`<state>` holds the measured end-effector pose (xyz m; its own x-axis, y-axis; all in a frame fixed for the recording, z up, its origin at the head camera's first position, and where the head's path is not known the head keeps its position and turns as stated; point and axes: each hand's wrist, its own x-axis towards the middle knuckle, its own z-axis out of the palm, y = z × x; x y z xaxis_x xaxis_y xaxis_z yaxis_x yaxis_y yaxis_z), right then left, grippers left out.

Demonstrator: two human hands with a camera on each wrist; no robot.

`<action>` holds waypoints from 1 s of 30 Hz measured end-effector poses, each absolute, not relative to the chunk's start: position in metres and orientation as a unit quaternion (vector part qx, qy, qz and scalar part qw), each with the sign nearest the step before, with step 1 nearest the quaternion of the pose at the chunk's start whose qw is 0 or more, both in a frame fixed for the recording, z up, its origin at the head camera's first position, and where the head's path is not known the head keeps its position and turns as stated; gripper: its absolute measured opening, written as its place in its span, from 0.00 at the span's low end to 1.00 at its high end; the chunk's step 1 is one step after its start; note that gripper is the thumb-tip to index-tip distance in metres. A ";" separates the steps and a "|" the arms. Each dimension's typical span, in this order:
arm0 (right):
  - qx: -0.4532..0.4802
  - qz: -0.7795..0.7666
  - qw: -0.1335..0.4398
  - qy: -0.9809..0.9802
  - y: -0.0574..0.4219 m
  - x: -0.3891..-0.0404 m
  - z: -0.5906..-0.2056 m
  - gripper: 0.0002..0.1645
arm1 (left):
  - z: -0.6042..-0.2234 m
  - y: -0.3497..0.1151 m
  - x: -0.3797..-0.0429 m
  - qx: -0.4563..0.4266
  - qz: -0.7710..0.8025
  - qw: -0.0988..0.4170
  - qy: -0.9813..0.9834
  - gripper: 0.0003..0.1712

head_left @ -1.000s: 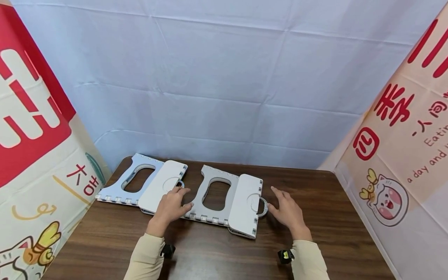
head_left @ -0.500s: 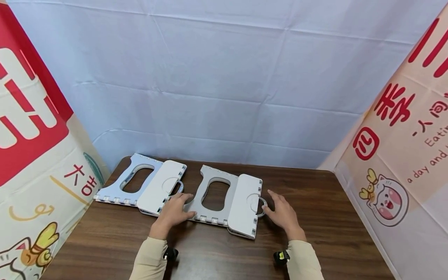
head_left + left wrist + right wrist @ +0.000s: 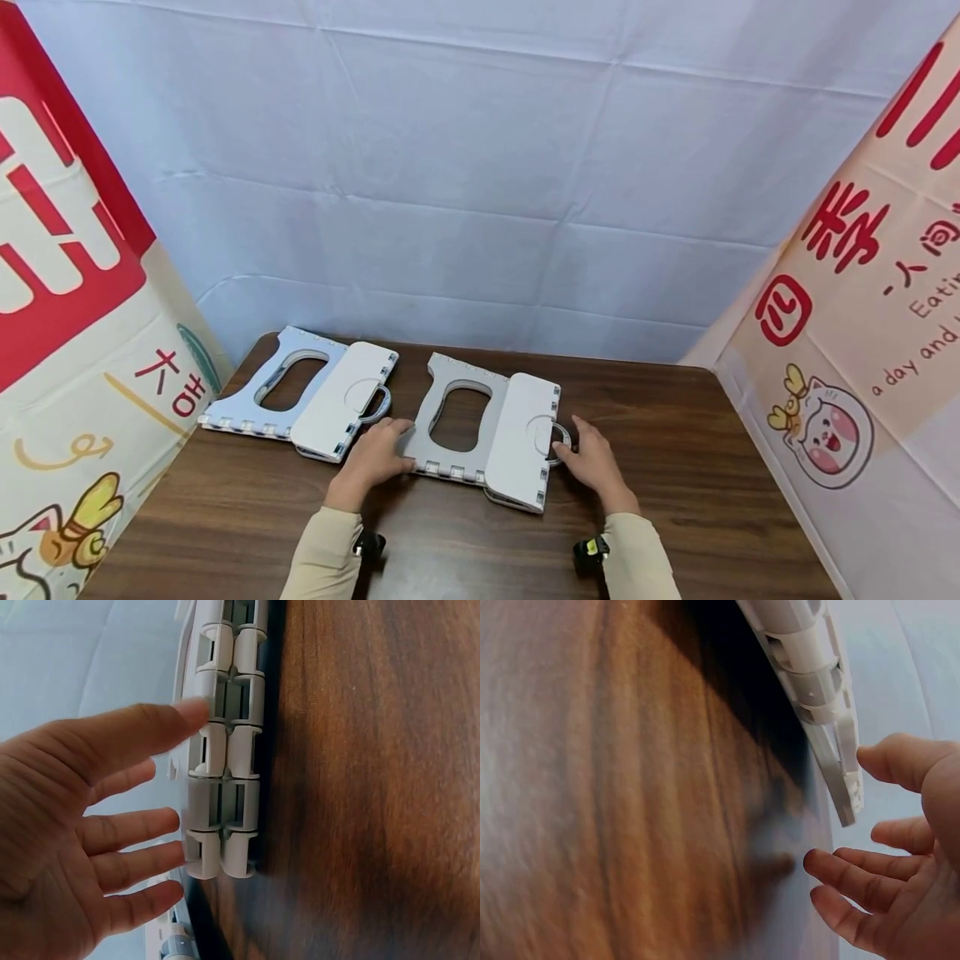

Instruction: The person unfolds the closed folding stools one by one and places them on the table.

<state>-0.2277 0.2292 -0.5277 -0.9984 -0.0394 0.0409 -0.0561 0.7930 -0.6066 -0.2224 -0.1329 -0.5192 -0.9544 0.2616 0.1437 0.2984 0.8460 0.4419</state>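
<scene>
A grey-and-white folding stool (image 3: 517, 450), folded flat, lies on the wooden table between my hands. At its left corner is my left hand (image 3: 375, 454), fingers spread and slightly bent. In the left wrist view the thumb touches the stool's hinged edge (image 3: 240, 750), with the other fingers reaching along its far side. My right hand (image 3: 596, 462) is at the stool's right side, thumb overlapping the ring-shaped handle (image 3: 566, 432) in the head view. In the right wrist view its thumb tip is right at the handle (image 3: 834, 780), and the remaining fingers extend loosely below.
A blue-and-white folding stool (image 3: 330, 417), also folded flat, lies to the left, close beside my left hand. Bare wooden table (image 3: 480, 550) shows in front. A pale cloth backdrop (image 3: 480, 208) hangs behind, with printed banners (image 3: 847, 375) at both sides.
My right hand has moved left to the grey-and-white stool's handle. My left hand has shifted right and slightly down, from over the blue-and-white stool's handle to the grey-and-white stool's corner.
</scene>
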 end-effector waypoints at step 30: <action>-0.112 0.549 0.003 -0.828 0.221 -0.224 -0.545 0.16 | -0.519 -0.125 -0.228 -0.124 -0.211 0.008 -0.970 0.41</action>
<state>-0.2242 0.2206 -0.5453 -0.9747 0.1899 -0.1177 0.1823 0.3715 -0.9103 -0.2284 -0.1249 -0.5189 -0.9690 0.2378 0.0671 0.2442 0.8802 0.4070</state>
